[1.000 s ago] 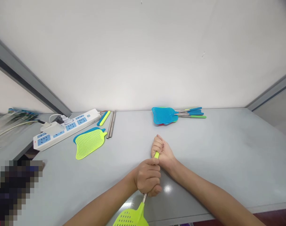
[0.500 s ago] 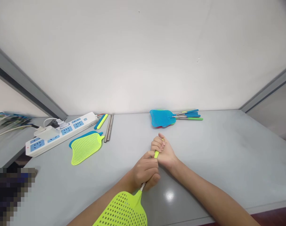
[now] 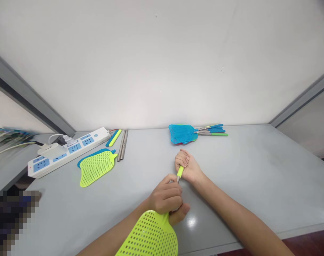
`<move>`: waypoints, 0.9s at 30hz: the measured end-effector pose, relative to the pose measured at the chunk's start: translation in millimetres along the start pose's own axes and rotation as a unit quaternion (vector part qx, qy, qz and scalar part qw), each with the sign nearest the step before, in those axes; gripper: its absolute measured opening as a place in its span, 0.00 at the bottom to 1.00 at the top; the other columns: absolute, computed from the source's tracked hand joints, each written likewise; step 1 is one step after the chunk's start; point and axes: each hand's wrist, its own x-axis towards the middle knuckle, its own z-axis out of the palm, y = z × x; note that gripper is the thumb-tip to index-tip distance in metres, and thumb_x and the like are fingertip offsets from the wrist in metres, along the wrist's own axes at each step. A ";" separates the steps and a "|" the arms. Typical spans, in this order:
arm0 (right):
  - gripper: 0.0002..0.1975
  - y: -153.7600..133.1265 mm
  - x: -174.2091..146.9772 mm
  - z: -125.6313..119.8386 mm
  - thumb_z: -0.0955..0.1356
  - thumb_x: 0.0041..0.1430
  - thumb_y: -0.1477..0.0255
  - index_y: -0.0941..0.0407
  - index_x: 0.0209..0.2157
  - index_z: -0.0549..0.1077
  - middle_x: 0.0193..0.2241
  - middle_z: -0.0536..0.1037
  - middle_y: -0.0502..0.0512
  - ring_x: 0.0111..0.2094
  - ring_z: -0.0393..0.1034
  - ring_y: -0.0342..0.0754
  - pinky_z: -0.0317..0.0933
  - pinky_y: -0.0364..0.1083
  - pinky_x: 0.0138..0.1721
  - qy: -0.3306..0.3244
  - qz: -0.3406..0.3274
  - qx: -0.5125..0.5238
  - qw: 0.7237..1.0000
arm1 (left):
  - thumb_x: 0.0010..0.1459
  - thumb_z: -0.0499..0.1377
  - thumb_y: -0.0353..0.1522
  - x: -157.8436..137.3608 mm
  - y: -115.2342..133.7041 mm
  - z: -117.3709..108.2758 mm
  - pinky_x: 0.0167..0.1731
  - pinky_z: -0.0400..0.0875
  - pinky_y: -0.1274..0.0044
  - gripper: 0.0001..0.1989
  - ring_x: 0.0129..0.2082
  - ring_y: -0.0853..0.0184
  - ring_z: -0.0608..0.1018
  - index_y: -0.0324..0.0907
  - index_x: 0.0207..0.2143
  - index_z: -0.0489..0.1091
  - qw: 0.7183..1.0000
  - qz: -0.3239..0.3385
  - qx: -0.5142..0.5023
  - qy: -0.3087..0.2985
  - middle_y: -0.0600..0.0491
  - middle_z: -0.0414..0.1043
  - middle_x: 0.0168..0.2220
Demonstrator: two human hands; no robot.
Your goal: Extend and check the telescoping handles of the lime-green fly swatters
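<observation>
A yellow-green fly swatter (image 3: 153, 234) is held in both hands, its perforated head toward me and cut off by the lower edge of the view. My left hand (image 3: 168, 197) wraps round it just above the head, covering most of the metal rod. Farther along, my right hand (image 3: 185, 166) is closed round the yellow-green grip, part of which shows between the two hands. To the left lie a yellow-green swatter head (image 3: 96, 167) over a blue one (image 3: 84, 158), two metal rods (image 3: 122, 145), and a blue grip (image 3: 111, 138) beside a yellow-green grip (image 3: 115, 138).
Several assembled swatters (image 3: 183, 133), blue on top, lie stacked against the back wall (image 3: 162, 71). A white power strip (image 3: 71, 151) with plugs and cables stands at the left of the grey table (image 3: 244, 170). A pixelated patch covers the lower left corner.
The swatter's head has shifted right and slightly up. My left hand now sits closer to the head, and my hands are farther apart, showing more of the grip and a bit of rod.
</observation>
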 end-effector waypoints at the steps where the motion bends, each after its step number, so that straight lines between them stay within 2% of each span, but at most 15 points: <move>1: 0.20 -2.0 0.7 0.2 0.53 0.56 0.76 0.56 0.13 0.41 0.10 0.42 0.41 0.10 0.40 0.36 0.42 0.36 0.12 0.018 0.013 0.001 1.000 | 0.49 0.51 0.25 0.5 1.6 0.6 0.24 0.59 0.76 0.16 0.16 0.75 0.58 0.40 0.15 0.47 1.000 0.008 -0.003 -0.012 0.61 0.49 0.13; 6: 0.19 -3.3 2.2 0.1 0.53 0.56 0.75 0.55 0.13 0.41 0.10 0.41 0.41 0.10 0.41 0.36 0.43 0.36 0.12 0.068 0.083 -0.021 0.994 | 0.47 0.51 0.24 -0.8 6.3 4.0 0.17 0.51 0.78 0.18 0.15 0.73 0.51 0.42 0.13 0.43 0.997 0.046 0.008 -0.064 0.61 0.43 0.12; 12: 0.20 4.7 -1.8 -0.8 0.54 0.56 0.75 0.56 0.12 0.42 0.10 0.39 0.41 0.10 0.36 0.37 0.39 0.37 0.11 0.060 0.094 -0.018 0.994 | 0.49 0.47 0.27 -4.8 5.8 5.4 0.15 0.44 0.78 0.17 0.14 0.73 0.46 0.41 0.12 0.42 0.995 0.096 -0.013 -0.037 0.60 0.40 0.12; 15: 0.21 7.3 -2.4 -3.0 0.54 0.55 0.74 0.56 0.12 0.41 0.10 0.38 0.41 0.10 0.34 0.37 0.37 0.37 0.10 0.069 0.092 -0.009 0.993 | 0.51 0.44 0.27 -4.6 3.5 2.4 0.14 0.45 0.78 0.18 0.14 0.72 0.46 0.42 0.12 0.42 0.993 0.108 -0.020 -0.046 0.60 0.39 0.12; 22: 0.20 13.3 -3.2 -4.8 0.53 0.56 0.75 0.56 0.12 0.41 0.09 0.38 0.40 0.11 0.31 0.36 0.35 0.36 0.10 0.082 0.041 0.003 0.996 | 0.54 0.42 0.29 -4.7 1.4 -7.7 0.15 0.53 0.78 0.19 0.14 0.71 0.48 0.42 0.12 0.41 0.994 0.078 -0.038 -0.067 0.59 0.40 0.12; 27: 0.20 18.3 -6.2 -2.9 0.52 0.56 0.75 0.56 0.12 0.41 0.10 0.37 0.40 0.11 0.30 0.36 0.35 0.36 0.10 0.095 0.019 0.009 0.995 | 0.56 0.39 0.31 -5.0 0.4 -9.2 0.15 0.54 0.78 0.19 0.15 0.71 0.49 0.42 0.13 0.41 0.993 0.088 -0.041 -0.064 0.59 0.40 0.12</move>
